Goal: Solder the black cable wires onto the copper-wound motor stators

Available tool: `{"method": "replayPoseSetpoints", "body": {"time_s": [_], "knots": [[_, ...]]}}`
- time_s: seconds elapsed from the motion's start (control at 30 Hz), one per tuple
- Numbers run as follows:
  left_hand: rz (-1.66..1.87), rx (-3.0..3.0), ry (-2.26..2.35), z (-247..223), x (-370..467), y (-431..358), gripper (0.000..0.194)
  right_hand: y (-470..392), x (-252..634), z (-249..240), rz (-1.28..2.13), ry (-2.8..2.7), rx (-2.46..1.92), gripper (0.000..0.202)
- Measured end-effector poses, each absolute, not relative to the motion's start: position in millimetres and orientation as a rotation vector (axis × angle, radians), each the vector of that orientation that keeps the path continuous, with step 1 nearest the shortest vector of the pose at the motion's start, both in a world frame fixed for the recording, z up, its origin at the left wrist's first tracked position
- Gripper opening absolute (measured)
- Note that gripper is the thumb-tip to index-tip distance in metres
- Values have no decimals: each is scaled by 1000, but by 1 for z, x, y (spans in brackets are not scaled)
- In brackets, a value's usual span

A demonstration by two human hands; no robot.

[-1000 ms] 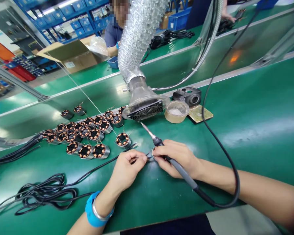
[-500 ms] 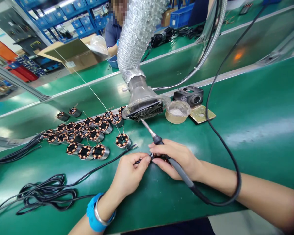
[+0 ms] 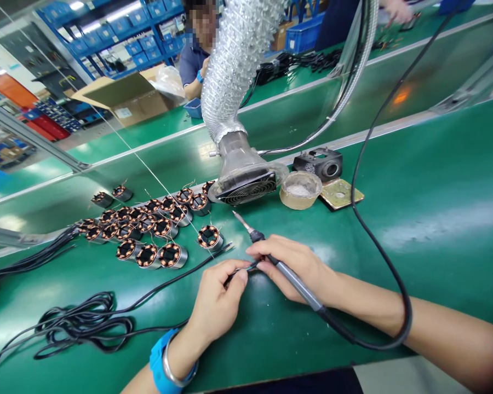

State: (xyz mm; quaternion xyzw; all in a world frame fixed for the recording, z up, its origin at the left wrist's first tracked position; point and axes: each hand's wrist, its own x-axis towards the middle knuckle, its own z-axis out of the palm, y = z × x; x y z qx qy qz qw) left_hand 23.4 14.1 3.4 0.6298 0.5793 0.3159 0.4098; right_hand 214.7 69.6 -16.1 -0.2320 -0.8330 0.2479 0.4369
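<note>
My left hand pinches the end of a black cable between thumb and fingers. My right hand is closed around a soldering iron, whose bare tip points up and left, away from the cable. The fingertips of that same hand meet the thin wires at the cable's end, close to my left fingertips. Exactly how the wires sit between the fingers is partly hidden. A single copper-wound motor stator stands just beyond my left hand, beside the stripped end of another black cable.
Several stators stand in a cluster at the left. A fume extractor hood hangs ahead of my hands. Behind it are a round tub, a soldering iron stand and a sponge tray. Coiled cable lies at left.
The iron's tip has come slightly down and left, away from the hood. Both hands remain together at the cable end, with the wires showing a little more. The view has shifted slightly.
</note>
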Motion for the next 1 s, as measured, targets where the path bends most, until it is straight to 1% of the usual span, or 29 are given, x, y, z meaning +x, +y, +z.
{"method": "replayPoseSetpoints", "body": {"time_s": [0.17, 0.37, 0.63, 0.77, 0.93, 1.0], "knots": [[788, 1699, 1485, 6, 26, 14, 27, 70, 213, -15, 691, -2061, -573, 27], [754, 1866, 1550, 8, 27, 12, 26, 69, 212, -17, 700, -2057, -529, 27], [817, 1973, 1561, 6, 29, 8, 24, 68, 211, -12, 819, -2072, -613, 32], [780, 1995, 1579, 9, 32, 5, 23, 65, 208, -13, 732, -2071, -587, 27], [724, 1964, 1566, 19, 42, -10, 19, 52, 201, -24, 482, -2047, -627, 22], [697, 1932, 1493, 23, 39, -12, 23, 50, 202, -27, 412, -2050, -629, 24]]}}
